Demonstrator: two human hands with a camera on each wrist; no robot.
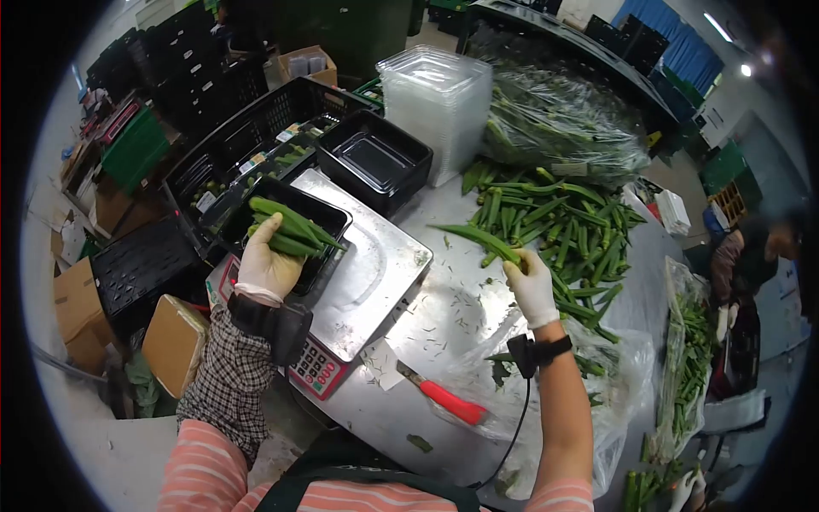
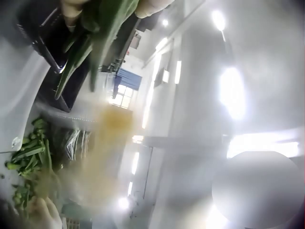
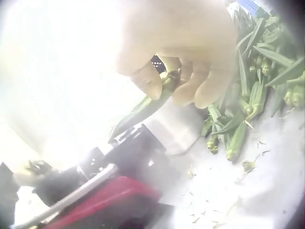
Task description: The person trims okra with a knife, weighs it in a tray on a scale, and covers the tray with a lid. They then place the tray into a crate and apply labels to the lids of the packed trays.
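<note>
green okra bunch (image 1: 299, 229) held in left grip (image 1: 270, 267); right grip (image 1: 532, 290) pinches 1 pod (image 1: 478, 238).

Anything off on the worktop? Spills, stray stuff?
Yes: small green scraps litter the metal table between the scale and the okra heap, looking like unswept trimmings. A red-handled tool also lies loose near crumpled clear plastic, perhaps easily overlooked there.

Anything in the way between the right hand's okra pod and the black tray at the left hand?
Nothing visible stands between the okra pod and black tray; at the tray, the left hand and its okra bunch cover part of the opening.
</note>
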